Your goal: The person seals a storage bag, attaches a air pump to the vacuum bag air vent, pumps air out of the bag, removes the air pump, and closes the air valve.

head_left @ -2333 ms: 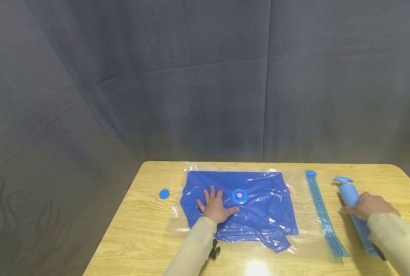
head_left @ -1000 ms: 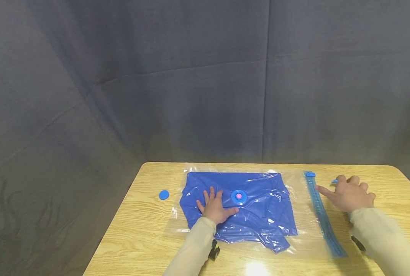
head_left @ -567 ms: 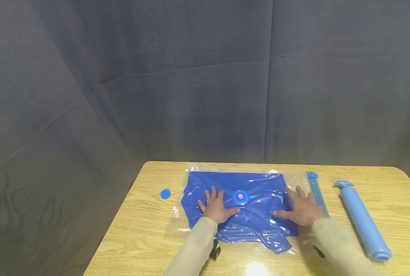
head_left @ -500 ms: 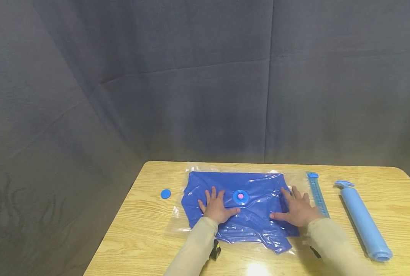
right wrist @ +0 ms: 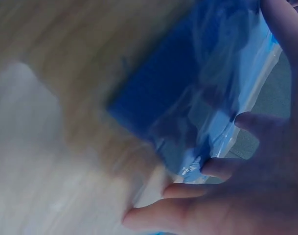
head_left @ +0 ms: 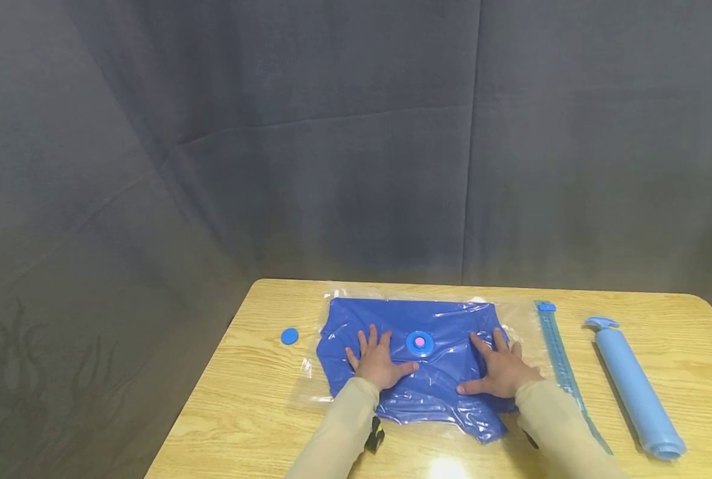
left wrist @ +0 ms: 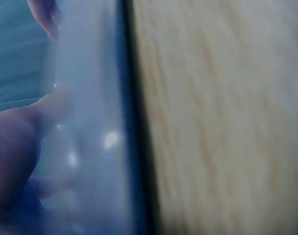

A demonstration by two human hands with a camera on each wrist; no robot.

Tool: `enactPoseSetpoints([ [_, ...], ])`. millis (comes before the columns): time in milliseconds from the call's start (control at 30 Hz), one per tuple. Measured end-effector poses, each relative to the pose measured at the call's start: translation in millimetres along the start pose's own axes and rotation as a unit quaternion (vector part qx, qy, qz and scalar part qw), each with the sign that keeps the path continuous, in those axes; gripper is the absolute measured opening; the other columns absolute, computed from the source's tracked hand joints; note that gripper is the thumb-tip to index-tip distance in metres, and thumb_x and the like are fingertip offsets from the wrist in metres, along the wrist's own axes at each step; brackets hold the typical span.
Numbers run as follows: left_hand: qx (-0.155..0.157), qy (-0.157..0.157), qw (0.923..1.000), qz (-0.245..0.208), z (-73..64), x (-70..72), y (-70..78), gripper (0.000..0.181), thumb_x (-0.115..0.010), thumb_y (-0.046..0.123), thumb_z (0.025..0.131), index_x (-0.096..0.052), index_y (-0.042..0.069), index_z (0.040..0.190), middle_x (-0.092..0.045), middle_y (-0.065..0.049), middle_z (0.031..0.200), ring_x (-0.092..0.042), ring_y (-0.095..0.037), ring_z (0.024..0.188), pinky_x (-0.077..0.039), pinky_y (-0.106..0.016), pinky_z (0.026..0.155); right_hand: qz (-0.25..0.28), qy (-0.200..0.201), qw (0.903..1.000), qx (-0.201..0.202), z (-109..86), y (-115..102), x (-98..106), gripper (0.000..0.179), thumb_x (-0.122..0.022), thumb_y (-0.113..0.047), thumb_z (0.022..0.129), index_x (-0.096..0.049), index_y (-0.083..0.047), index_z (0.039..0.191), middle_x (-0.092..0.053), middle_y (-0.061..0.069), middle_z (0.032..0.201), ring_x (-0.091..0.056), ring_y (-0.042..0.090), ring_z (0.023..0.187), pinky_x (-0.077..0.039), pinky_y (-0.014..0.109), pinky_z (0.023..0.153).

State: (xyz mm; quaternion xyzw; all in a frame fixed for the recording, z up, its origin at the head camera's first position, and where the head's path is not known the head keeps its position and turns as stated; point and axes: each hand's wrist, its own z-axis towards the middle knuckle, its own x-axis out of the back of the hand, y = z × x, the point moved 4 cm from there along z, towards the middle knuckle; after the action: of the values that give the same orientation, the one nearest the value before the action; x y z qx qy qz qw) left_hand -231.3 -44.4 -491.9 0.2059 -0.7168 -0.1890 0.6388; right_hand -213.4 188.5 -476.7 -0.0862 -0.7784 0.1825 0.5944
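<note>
A clear vacuum storage bag (head_left: 524, 326) lies flat with a folded blue garment (head_left: 392, 313) inside it. On its upper face sits a round blue valve (head_left: 420, 343) with a pink centre. My left hand (head_left: 378, 364) rests on the bag left of the valve, fingers spread. My right hand (head_left: 502, 372) lies on the bag's right part, its fingers spread too, also seen as a right hand (right wrist: 237, 196) against the plastic in the right wrist view. The left wrist view is blurred, with part of the left hand (left wrist: 16, 147) beside the bag.
A blue hand pump (head_left: 637, 392) with a T-shaped handle lies at the right of the wooden table (head_left: 230, 406). The bag's blue zip strip (head_left: 559, 352) runs along its right end. A round blue cap (head_left: 289, 336) sits left of the bag.
My right hand has let go of the pump and moved left over the zip strip onto the bag. The pump stays on the table. My left hand has stayed in place.
</note>
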Motion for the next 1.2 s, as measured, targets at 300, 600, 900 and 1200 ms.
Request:
enactPoseSetpoints([
  [300,0.0,-0.002,1.0,0.003,0.8,1.3,1.4,0.088,-0.075,0.053,0.076,-0.041,0.014,0.146,-0.017,-0.018,0.161,-0.004,-0.041,0.149,0.0,-0.07,0.113,-0.013,-0.001,0.9999,-0.004,-0.1,2,-4,0.12,-0.069,-0.076,0.063,-0.024,-0.008,0.152,-0.001,0.037,0.154,-0.003,0.071,0.131,-0.017,0.089,0.084],
  [600,0.001,-0.008,0.9997,0.024,-0.4,3.1,0.4,0.088,-0.075,0.054,0.076,-0.04,0.013,0.146,-0.019,-0.019,0.16,-0.006,-0.043,0.149,-0.003,-0.071,0.113,-0.014,-0.026,0.9994,-0.019,0.1,-2,-8,0.121,-0.067,-0.077,0.065,-0.021,-0.008,0.152,0.002,0.037,0.153,-0.001,0.069,0.133,-0.015,0.088,0.087],
  [900,-0.032,-0.028,0.999,0.015,-2.9,27.2,-5.5,0.074,-0.071,0.044,0.083,-0.045,0.007,0.142,-0.034,-0.02,0.154,-0.025,-0.043,0.144,-0.018,-0.068,0.112,-0.005,-0.033,0.9993,-0.017,0.1,-3,-10,0.121,-0.066,-0.078,0.066,-0.019,-0.007,0.153,0.004,0.037,0.153,0.002,0.068,0.134,-0.013,0.089,0.087],
  [1200,-0.04,0.049,0.998,0.006,5.3,84.4,-52.4,0.062,-0.068,0.027,0.088,-0.046,-0.005,0.136,-0.049,-0.026,0.139,-0.046,-0.042,0.131,-0.037,-0.051,0.11,-0.002,-0.031,0.9995,-0.01,-2.0,1,-8,0.121,-0.065,-0.077,0.067,-0.017,-0.007,0.153,0.007,0.038,0.153,0.004,0.07,0.132,-0.01,0.09,0.086],
])
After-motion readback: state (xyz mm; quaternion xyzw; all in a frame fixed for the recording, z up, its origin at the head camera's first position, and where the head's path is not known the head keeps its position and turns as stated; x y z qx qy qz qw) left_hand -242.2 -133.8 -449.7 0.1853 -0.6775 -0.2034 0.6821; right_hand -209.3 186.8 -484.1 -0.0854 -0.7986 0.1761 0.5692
